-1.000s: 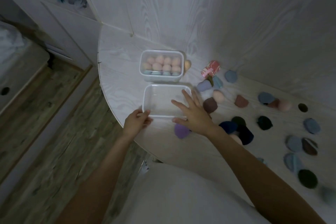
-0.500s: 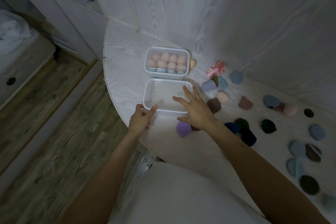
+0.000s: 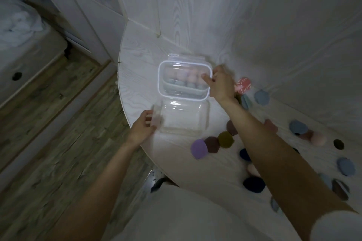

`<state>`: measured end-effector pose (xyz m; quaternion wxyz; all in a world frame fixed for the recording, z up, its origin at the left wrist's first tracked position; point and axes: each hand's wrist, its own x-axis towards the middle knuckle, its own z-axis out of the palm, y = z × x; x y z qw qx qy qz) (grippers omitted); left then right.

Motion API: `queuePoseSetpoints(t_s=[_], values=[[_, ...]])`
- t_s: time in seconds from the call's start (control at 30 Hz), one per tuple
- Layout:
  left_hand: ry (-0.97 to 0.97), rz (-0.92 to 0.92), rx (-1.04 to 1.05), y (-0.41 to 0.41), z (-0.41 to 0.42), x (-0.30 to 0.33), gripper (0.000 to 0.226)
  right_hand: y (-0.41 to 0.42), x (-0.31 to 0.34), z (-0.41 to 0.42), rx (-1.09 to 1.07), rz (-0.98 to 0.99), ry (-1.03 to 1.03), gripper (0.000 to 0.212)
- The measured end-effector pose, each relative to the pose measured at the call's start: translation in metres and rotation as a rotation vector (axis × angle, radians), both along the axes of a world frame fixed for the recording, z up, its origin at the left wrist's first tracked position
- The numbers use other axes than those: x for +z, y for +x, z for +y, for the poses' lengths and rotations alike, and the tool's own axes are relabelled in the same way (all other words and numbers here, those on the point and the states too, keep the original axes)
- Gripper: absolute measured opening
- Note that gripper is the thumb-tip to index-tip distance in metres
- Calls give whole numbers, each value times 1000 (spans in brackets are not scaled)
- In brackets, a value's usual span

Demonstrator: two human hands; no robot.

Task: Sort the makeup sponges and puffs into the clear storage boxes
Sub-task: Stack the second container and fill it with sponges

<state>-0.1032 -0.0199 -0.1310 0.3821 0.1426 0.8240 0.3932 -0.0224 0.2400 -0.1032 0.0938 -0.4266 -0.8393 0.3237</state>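
Note:
On the round white table (image 3: 137,76), my right hand (image 3: 221,84) pinches the right edge of a clear lid (image 3: 162,84) with a white rim. The lid hangs tilted over the far storage box (image 3: 184,57). Pink and blue sponges in that box show through the lid. The near clear box (image 3: 184,119) stands uncovered with nothing in it. My left hand (image 3: 143,127) grips its left edge. A purple sponge (image 3: 198,148), a brown one (image 3: 212,144) and an olive one (image 3: 225,139) lie just right of the near box.
Several more sponges and puffs in blue, navy, pink and brown lie scattered over the right half of the table, such as a blue puff (image 3: 261,97) and a navy one (image 3: 253,184). A wood-grain wall (image 3: 254,25) backs the table. The table's edge curves down to the floor at left.
My right hand has lifted the lid off the near box and carried it back over the far box. My left hand still holds the near box's left edge. The camera has moved closer.

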Motion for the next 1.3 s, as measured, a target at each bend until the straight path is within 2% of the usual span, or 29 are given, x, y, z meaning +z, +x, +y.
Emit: queuePoseSetpoints(t_s=[0.1, 0.23, 0.3, 0.33, 0.4, 0.47, 0.53, 0.6, 0.67, 0.8, 0.9, 0.93, 1.13, 1.2, 1.3], values=[[-31, 50, 7, 1, 5, 0, 37, -11, -11, 9, 35, 11, -19, 38], [4, -17, 89, 2, 13, -1, 41, 20, -18, 28, 7, 123, 220, 33], [27, -10, 129, 3, 15, -3, 43, 31, -28, 46, -1, 105, 232, 25], [37, -9, 127, 4, 18, -2, 43, 32, -32, 54, 46, 51, 222, 27], [31, -23, 139, 4, 19, -4, 44, 25, -45, 66, 221, -68, 146, 51], [25, -34, 170, 4, 20, -5, 43, 14, -52, 68, 338, -120, 53, 64], [31, -27, 190, 6, 21, -6, 43, 5, -56, 67, 367, -112, 50, 55], [36, -5, 162, 7, 21, -7, 43, 6, -53, 64, 363, -132, 166, 43], [50, 33, 95, 8, 22, -8, 44, 19, -41, 56, 317, -129, 299, 43], [116, 32, 1, 13, 26, -12, 41, 63, 3, 10, 100, 130, 220, 37], [179, -71, 100, 16, 24, -17, 32, 83, 7, -30, 110, 193, 288, 10], [200, -93, 116, 17, 24, -17, 29, 85, 3, -39, 99, 191, 315, 8], [231, -70, 92, 11, 33, -16, 27, 83, -18, -40, 7, 109, 195, 8], [235, -64, 89, 9, 35, -16, 27, 82, -18, -47, 93, 127, 174, 12], [262, -98, 96, 9, 34, -17, 31, 72, -17, -62, 268, 123, 31, 21]])
